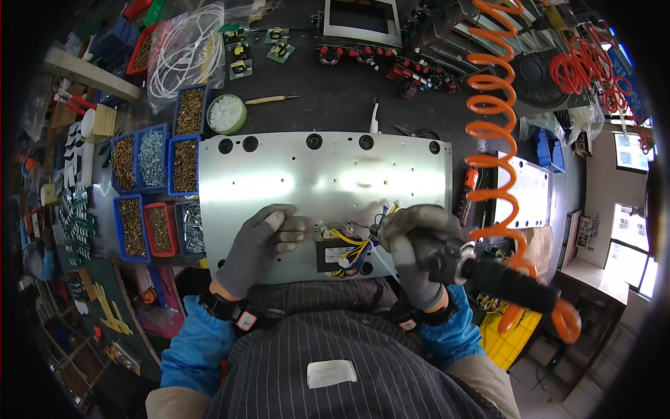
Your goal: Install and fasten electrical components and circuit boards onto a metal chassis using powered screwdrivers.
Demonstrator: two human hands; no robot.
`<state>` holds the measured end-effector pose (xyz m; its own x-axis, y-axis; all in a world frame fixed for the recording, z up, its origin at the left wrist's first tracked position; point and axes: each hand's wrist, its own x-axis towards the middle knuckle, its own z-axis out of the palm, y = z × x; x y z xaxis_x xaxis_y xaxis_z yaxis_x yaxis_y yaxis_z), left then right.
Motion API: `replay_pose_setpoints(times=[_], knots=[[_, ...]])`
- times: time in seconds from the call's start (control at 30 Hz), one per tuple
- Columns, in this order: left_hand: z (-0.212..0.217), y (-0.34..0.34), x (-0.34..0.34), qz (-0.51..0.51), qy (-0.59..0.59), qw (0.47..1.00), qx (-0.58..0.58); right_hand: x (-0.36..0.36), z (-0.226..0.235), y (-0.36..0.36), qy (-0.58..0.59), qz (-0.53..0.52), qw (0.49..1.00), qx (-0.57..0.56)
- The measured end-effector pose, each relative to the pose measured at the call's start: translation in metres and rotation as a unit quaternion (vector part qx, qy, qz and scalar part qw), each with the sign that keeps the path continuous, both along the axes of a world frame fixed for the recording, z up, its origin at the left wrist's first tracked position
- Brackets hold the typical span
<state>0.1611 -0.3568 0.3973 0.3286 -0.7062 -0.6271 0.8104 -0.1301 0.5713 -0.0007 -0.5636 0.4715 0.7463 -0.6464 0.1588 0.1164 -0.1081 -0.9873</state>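
A silvery metal panel with round black feet lies in front of me. Near its front edge sits a black box-shaped electrical unit, with a bundle of yellow, blue and black wires at its right side. My left hand, in a grey glove, is at the panel left of the unit. Its fingers are curled with the thumb against them; what they may hold is hidden. Also gloved, my right hand is wrapped round a black air screwdriver, whose front end is by the wires.
An orange coiled air hose hangs at the right and joins the screwdriver. Blue bins and a red bin of screws stand left of the panel. Behind it are a green bowl, a wooden-handled awl and several circuit boards.
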Motion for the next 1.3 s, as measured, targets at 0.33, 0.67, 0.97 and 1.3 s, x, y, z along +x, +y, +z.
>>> replay_pose_setpoints(times=[0.33,0.67,0.97,1.3], knots=[[-0.008,0.000,0.007,-0.007,0.015,0.999,0.029,0.000,0.006,-0.002,0.055,0.081,0.990,-0.096],[-0.012,-0.004,0.008,-0.017,0.019,0.999,0.044,0.001,0.001,0.003,0.008,0.097,0.991,-0.093],[-0.022,-0.007,0.005,-0.031,0.021,0.999,0.013,0.004,-0.003,0.010,0.019,0.125,0.982,-0.139],[-0.025,-0.004,0.006,-0.036,0.038,0.999,0.007,0.002,-0.013,0.013,0.002,0.077,0.995,-0.071]])
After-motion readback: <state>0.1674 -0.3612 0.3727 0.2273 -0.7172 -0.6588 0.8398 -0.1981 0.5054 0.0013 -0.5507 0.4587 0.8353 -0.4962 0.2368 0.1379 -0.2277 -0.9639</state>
